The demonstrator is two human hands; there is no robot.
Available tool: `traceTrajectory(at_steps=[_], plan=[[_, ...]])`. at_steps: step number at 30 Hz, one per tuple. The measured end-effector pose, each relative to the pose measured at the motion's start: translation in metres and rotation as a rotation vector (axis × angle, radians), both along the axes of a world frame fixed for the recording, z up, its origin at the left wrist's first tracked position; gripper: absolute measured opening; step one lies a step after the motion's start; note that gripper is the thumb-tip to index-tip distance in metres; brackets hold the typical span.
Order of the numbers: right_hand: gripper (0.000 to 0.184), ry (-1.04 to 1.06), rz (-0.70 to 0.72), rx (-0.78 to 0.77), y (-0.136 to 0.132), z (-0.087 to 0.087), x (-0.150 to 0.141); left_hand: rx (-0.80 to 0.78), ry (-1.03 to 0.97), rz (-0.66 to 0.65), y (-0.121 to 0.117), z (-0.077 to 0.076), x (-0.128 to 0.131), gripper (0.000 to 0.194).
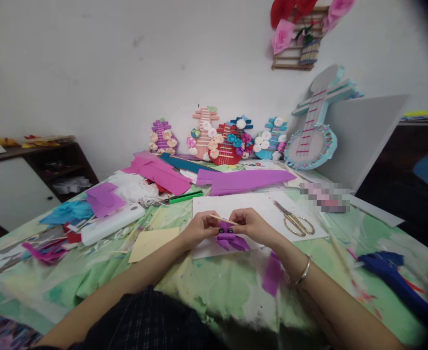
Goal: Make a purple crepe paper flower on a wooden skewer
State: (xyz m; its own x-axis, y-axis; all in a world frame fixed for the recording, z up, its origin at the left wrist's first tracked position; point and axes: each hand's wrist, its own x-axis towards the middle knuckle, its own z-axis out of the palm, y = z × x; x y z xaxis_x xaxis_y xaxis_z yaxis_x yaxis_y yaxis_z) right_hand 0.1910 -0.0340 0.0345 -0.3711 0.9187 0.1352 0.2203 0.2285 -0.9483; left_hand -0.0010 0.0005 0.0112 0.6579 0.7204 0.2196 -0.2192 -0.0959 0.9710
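Note:
Above a white sheet (243, 201), my left hand (202, 228) and my right hand (253, 226) are close together with fingers pinched. Between them is a piece of purple crepe paper (232, 241), its loose ends hanging below the fingers. A thin wooden stick (220, 219) runs along the top of the paper, between both sets of fingertips. How the paper meets the stick is partly hidden by the fingers. Gold-handled scissors (297, 221) lie to the right of my right hand. Under my right forearm is a purple paper strip (272, 274).
A blue glue gun (392, 277) lies at the right. Purple paper (250, 182), pink paper (159, 172) and a green cutter (186, 197) lie behind my hands. Left are a yellow card (151, 244) and a white bar-shaped object (112, 224). Flower-decorated paper instruments (225, 146) stand by the wall.

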Motion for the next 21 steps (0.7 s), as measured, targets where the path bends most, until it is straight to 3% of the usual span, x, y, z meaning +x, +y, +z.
traceTrajectory(at_steps=[6, 11, 16, 21], plan=[[0.005, -0.180, -0.082, 0.137, 0.002, -0.006, 0.001, 0.029, 0.025, 0.009, 0.003, 0.000, -0.001, 0.031], [0.002, -0.394, -0.144, 0.307, -0.003, -0.001, -0.001, 0.044, 0.122, 0.069, 0.000, 0.002, 0.000, 0.033], [0.015, -0.533, -0.176, 0.542, -0.009, 0.006, -0.002, 0.049, 0.124, 0.143, -0.001, 0.004, 0.000, 0.031], [0.022, -0.571, -0.186, 0.661, -0.008, 0.004, 0.001, 0.096, 0.142, 0.193, -0.001, 0.006, -0.001, 0.026]])
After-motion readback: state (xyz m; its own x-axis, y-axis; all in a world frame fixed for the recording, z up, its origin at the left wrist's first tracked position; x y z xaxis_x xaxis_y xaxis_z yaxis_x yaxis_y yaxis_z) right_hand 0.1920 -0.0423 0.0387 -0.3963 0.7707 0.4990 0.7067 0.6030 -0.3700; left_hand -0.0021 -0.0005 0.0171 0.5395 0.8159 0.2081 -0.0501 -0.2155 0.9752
